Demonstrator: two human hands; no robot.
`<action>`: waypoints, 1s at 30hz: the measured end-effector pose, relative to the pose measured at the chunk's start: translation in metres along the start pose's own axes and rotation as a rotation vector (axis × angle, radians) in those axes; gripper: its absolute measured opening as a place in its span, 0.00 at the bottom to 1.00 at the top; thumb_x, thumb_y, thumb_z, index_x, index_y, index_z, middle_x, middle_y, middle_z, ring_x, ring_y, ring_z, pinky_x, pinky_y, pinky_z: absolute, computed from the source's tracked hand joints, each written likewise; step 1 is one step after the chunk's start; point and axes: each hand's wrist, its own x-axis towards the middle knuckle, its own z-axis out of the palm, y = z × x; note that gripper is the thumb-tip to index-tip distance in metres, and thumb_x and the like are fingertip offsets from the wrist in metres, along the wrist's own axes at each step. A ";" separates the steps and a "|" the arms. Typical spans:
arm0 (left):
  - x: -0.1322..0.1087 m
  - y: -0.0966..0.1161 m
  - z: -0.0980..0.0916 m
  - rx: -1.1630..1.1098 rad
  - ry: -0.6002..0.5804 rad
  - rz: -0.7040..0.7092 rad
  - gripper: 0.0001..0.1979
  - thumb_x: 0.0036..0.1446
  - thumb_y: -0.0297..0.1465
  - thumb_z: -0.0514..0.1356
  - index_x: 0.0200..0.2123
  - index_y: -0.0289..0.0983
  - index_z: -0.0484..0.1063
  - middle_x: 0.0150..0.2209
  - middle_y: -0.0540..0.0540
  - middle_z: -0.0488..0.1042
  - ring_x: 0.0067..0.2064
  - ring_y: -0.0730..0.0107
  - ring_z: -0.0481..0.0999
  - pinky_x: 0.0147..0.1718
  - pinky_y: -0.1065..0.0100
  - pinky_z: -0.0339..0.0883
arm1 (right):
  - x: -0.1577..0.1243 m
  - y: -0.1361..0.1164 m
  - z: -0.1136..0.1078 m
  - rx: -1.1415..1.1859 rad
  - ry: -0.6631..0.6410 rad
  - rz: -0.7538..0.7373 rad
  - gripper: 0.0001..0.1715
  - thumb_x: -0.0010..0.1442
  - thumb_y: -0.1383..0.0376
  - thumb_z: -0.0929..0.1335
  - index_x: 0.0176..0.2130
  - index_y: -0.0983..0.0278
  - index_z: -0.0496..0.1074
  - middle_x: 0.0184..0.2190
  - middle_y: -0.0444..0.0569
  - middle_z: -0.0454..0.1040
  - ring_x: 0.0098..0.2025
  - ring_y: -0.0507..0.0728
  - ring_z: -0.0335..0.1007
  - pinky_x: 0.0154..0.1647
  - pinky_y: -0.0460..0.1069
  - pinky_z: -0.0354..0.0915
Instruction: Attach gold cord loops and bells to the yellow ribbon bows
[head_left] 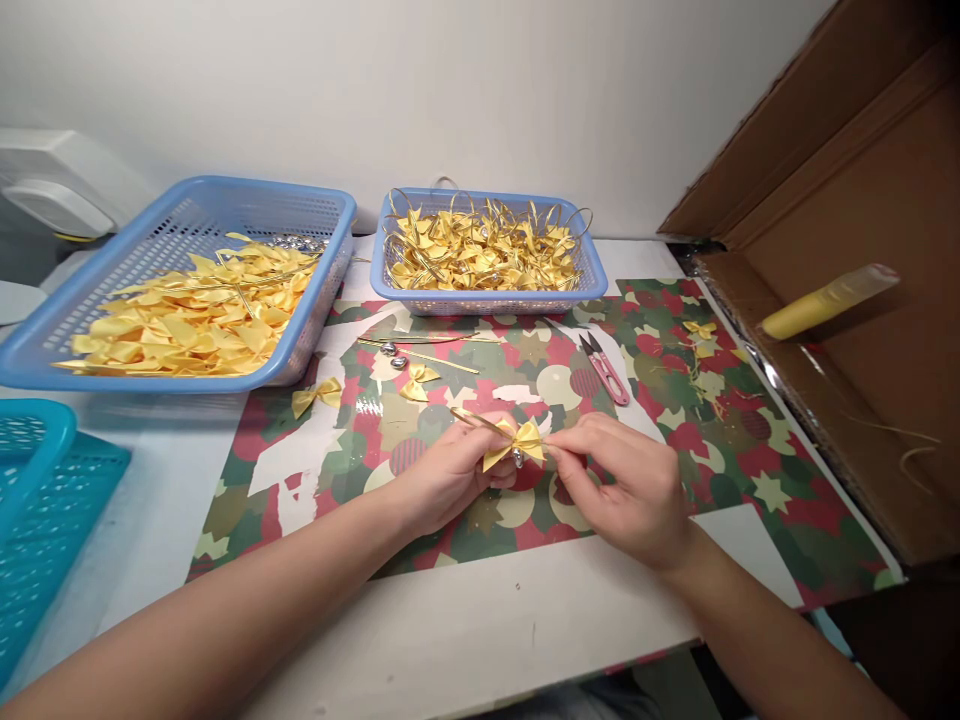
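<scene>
Between my hands is a yellow ribbon bow (pixel 529 438) with a small silver bell (pixel 517 457) at its middle. My left hand (pixel 469 462) is closed on the bow's left side, and a gold cord (pixel 476 418) sticks out above its thumb. With thumb and forefinger, my right hand (pixel 626 480) pinches a thin cord end at the bow's right. Just beyond lie a loose bow (pixel 418 381), two silver bells (pixel 394 355) and gold cords (pixel 439 358). Another bow (pixel 316 397) rests farther left.
A blue basket (pixel 169 382) holds yellow bows, cords and bells; a smaller blue basket (pixel 487 296) holds finished-looking bows with cord loops. Pink thread snips (pixel 606 370) lie at right. A teal basket (pixel 67 520) stands left. Cardboard (pixel 862 420) borders the right, with a yellow tube (pixel 829 300).
</scene>
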 end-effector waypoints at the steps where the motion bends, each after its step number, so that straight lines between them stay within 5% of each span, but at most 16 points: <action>1: 0.000 0.000 0.000 -0.005 -0.004 -0.003 0.09 0.48 0.25 0.55 0.19 0.37 0.56 0.20 0.54 0.51 0.25 0.75 0.48 0.25 0.71 0.50 | 0.000 0.000 0.000 -0.001 0.000 0.000 0.12 0.60 0.77 0.64 0.34 0.63 0.74 0.20 0.44 0.73 0.23 0.52 0.66 0.24 0.48 0.62; 30: 0.002 -0.006 -0.005 -0.070 0.004 0.012 0.10 0.51 0.25 0.57 0.20 0.36 0.60 0.20 0.53 0.54 0.25 0.75 0.51 0.26 0.73 0.51 | 0.000 0.004 0.000 -0.009 -0.013 -0.055 0.11 0.59 0.79 0.65 0.35 0.67 0.73 0.23 0.49 0.74 0.26 0.53 0.66 0.28 0.48 0.64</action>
